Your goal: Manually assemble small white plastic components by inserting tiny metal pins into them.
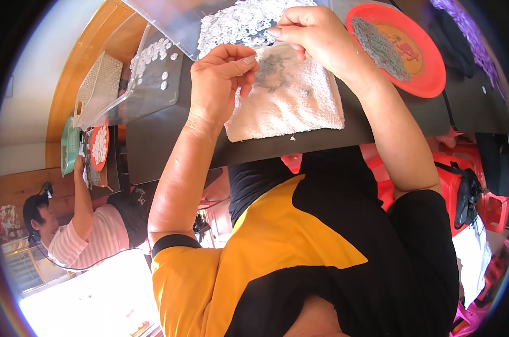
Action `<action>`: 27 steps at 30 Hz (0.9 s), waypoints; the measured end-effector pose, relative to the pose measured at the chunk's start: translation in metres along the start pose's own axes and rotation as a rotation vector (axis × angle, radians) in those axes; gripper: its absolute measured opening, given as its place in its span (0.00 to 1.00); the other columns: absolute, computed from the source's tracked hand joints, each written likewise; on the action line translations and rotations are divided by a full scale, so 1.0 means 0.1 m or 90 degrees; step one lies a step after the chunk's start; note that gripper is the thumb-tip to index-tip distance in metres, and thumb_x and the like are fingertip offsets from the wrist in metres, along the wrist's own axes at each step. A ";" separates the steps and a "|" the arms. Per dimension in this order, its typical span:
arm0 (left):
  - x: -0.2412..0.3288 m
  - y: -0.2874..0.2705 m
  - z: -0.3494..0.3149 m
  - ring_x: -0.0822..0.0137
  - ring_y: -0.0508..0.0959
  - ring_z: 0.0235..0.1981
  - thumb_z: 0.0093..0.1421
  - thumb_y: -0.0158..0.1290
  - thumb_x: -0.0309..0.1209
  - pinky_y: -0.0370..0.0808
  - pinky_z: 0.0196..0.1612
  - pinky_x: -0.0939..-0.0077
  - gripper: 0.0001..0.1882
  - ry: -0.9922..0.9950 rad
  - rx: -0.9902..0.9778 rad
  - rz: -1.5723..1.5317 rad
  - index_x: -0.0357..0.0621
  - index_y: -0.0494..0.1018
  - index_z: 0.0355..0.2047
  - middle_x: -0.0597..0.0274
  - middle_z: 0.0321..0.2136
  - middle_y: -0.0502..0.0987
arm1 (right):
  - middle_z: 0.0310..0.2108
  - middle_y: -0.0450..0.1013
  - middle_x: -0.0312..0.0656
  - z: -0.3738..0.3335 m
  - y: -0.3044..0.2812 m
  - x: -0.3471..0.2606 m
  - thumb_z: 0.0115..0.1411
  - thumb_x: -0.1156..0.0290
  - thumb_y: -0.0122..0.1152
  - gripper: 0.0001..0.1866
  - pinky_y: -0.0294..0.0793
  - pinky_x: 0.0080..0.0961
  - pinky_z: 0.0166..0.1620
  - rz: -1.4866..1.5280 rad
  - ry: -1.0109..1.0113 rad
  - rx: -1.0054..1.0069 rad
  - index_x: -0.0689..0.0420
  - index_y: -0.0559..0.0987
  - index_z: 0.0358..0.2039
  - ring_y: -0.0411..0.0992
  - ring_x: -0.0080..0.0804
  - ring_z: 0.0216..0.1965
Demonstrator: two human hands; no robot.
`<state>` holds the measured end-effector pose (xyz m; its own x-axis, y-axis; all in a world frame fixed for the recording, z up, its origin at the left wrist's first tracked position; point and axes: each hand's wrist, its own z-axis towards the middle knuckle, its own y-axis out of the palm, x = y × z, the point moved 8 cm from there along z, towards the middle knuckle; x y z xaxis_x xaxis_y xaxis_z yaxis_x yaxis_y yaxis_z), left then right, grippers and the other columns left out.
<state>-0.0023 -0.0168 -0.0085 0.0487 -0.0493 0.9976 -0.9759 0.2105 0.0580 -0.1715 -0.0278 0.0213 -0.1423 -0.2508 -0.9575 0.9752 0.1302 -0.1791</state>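
Above a folded pale towel (316, 115) on the dark table, I hold both hands up, close to each other. The thumb and index finger of my left hand (220, 76) are pinched together over the towel's left side. My right hand (316, 36) is pinched too, at the near edge of a heap of small white plastic pieces (232, 22). Whatever either pinch holds is too small to make out. Small, thin grey pieces (274, 73) lie scattered on the towel between my hands. The white pieces lie in a clear plastic tub (167, 22).
To the right, a round red tray (434, 67) carries a pile of thin grey pieces (380, 50). Left stands another clear container (170, 101) with some white pieces, beside a white perforated basket (100, 81). A person in a striped top (105, 233) works at far left.
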 end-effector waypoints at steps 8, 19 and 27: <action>-0.09 -0.01 -0.01 0.68 0.75 0.21 0.58 0.54 0.20 0.68 0.20 0.79 0.05 -0.031 -0.001 -0.134 0.31 0.74 0.34 0.53 0.26 0.77 | 0.20 0.67 0.29 -0.04 0.14 0.00 0.59 0.75 0.59 0.03 0.63 0.15 0.26 -0.140 -0.122 -0.062 0.61 0.76 0.29 0.62 0.13 0.22; -0.13 0.13 0.00 0.70 0.72 0.23 0.61 0.52 0.26 0.63 0.21 0.79 0.07 -0.141 -0.069 -0.260 0.32 0.72 0.35 0.60 0.26 0.74 | 0.20 0.73 0.37 -0.12 0.23 -0.19 0.53 0.80 0.59 0.07 0.70 0.19 0.32 -0.100 -0.248 -0.074 0.61 0.80 0.35 0.71 0.22 0.25; -0.16 0.22 0.08 0.69 0.70 0.25 0.62 0.49 0.26 0.62 0.20 0.80 0.07 -0.179 -0.135 -0.332 0.34 0.69 0.36 0.59 0.28 0.72 | 0.23 0.77 0.38 -0.12 0.19 -0.23 0.54 0.82 0.59 0.07 0.76 0.18 0.36 -0.075 -0.284 -0.030 0.61 0.79 0.34 0.79 0.22 0.31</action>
<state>-0.0263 -0.0196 -0.0234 0.4207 -0.4459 0.7901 -0.7743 0.2775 0.5688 -0.1517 -0.0079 0.0374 -0.1547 -0.6535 -0.7409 0.9465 0.1171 -0.3008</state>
